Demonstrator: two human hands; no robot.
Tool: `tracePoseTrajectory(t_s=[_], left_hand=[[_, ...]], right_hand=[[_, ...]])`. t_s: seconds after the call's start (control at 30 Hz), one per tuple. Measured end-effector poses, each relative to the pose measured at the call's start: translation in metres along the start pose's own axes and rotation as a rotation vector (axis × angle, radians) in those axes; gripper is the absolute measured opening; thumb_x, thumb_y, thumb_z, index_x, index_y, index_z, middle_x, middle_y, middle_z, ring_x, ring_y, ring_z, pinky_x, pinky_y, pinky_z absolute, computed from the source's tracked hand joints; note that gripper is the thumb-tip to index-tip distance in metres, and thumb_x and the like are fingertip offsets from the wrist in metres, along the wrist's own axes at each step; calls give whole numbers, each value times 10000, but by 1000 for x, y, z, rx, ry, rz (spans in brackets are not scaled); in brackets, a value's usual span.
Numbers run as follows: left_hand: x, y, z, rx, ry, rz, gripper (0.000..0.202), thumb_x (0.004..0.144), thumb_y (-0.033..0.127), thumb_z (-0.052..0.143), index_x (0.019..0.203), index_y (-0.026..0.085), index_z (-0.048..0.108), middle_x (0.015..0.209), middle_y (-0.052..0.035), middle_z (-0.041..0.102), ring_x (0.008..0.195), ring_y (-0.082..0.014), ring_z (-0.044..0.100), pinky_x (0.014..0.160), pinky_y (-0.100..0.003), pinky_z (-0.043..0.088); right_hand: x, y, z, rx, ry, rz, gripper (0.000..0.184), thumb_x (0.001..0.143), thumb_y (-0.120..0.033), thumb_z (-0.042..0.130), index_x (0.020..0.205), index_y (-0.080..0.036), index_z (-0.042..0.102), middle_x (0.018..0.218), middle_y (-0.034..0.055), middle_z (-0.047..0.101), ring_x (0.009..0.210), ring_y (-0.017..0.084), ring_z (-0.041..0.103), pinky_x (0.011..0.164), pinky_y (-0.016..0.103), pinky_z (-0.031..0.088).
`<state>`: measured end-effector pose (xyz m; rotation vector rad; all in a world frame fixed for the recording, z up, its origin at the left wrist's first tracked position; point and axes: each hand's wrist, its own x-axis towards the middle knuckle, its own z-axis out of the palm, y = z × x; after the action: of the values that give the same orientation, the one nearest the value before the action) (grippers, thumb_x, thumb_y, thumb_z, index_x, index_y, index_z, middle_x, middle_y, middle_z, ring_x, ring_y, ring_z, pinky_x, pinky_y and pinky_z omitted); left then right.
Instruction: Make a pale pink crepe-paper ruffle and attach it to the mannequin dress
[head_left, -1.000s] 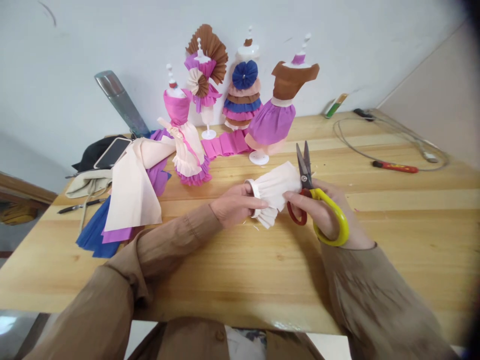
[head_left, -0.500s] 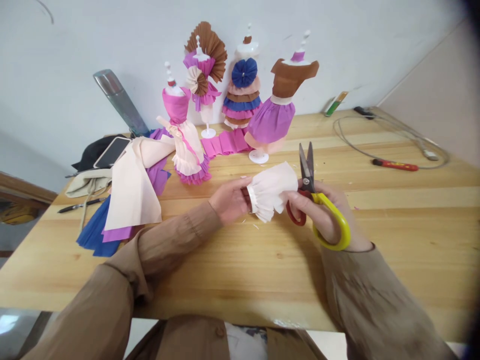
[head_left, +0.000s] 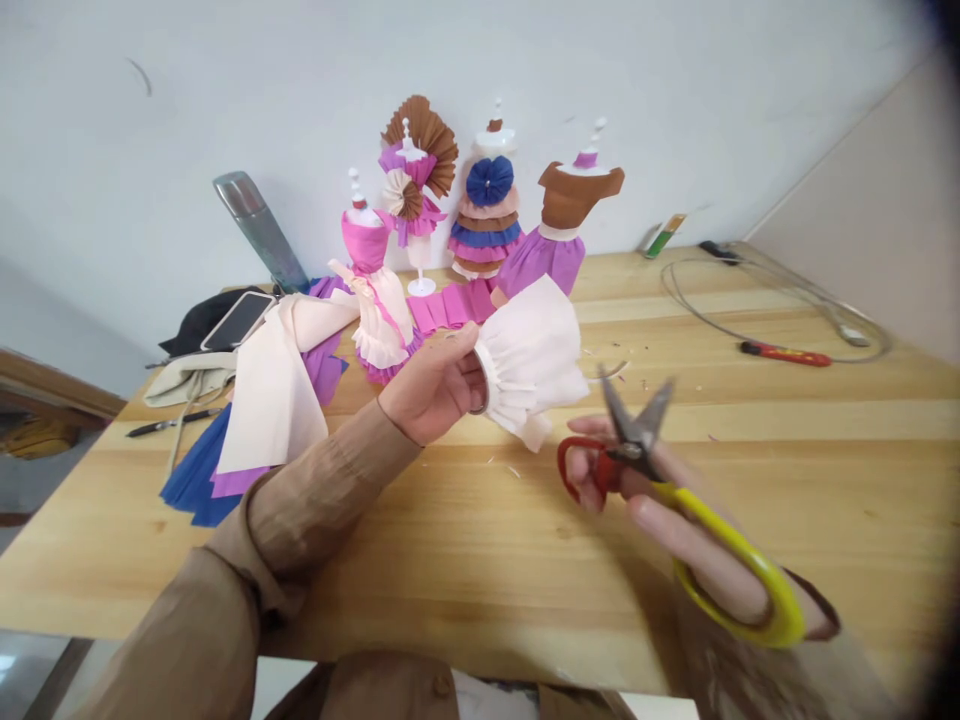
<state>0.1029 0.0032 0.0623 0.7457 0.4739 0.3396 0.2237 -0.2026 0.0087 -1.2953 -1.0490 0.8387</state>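
My left hand [head_left: 439,388] grips a small white gathered skirt [head_left: 529,355] by its waistband, thumb on top and fingers inside the ring. Its pleated cloth fans out to the right, above the table. In my right hand [head_left: 675,520] is a pair of scissors [head_left: 637,440] with one yellow and one red handle. The blades are spread and point up and away, a short way right of the skirt and apart from it. Fingers pass through the handle loops.
Several dressed mini mannequins [head_left: 581,195] stand along the wall. At left lie cloth pieces [head_left: 270,400], a phone [head_left: 238,320], a pen [head_left: 172,422] and a leaning flask [head_left: 259,230]. A cable [head_left: 697,310] and a red screwdriver-like tool [head_left: 784,354] lie at right.
The scissors have moved right and nearer to me, away from the skirt, and their blades have spread wider. My left hand has lifted and turned the skirt, its cloth spreading upward.
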Motion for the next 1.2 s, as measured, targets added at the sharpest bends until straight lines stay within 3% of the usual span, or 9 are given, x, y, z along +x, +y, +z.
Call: tracePoseTrajectory(t_s=[0.13,0.2,0.33,0.57,0.77,0.93,1.03,1.2], left_hand=[[-2,7,3,32,50,29,247,918,355,586,903,125,675,788,-63,721,723,-153,678,631,-244,518],[-2,9,4,29,69,47,248,912,361,599,915,124,671,793,-65,725,773,-167,694,680,-261,544],[-2,9,5,31,82,46,257,929,354,569,936,121,676,795,-74,726,765,-172,695,666,-266,542],[-1,-1,4,70,1,35,232,899,358,610,826,143,658,633,-14,651,501,-93,564,489,-202,423],[-2,-7,5,75,8,31,219,905,340,607,802,150,640,603,0,635,478,-91,539,497,-213,429],[-3,-10,8,74,34,19,199,920,327,591,855,144,631,666,-12,670,537,-92,589,518,-199,449],[-5,-11,9,87,45,11,208,952,303,533,882,134,631,697,-25,678,588,-102,621,565,-210,485],[-5,-12,8,96,27,23,208,915,330,597,843,139,634,701,-22,676,596,-108,622,561,-217,486]], right_hand=[[0,12,11,59,-191,109,529,861,-657,517,1166,-225,529,828,50,575,612,144,506,562,299,430],[3,17,14,88,-213,140,538,878,-675,466,1148,-212,516,822,46,564,595,131,496,549,288,418],[9,20,18,101,-180,154,540,881,-675,459,1109,-189,515,807,47,560,573,119,486,519,273,404],[17,11,32,136,-69,164,585,833,-730,490,1071,-196,498,779,27,564,561,124,488,512,278,382],[18,15,37,115,-9,120,611,822,-747,487,1094,-200,514,787,22,565,582,132,505,539,292,399],[21,17,32,38,-70,35,540,872,-704,446,1060,-203,513,737,5,520,602,150,490,563,307,399],[22,17,30,-29,-54,10,524,879,-706,428,1019,-209,517,709,-1,510,597,153,468,563,308,382],[21,16,29,-150,-28,-33,492,895,-682,427,1014,-217,534,681,-3,506,624,167,468,594,317,389]])
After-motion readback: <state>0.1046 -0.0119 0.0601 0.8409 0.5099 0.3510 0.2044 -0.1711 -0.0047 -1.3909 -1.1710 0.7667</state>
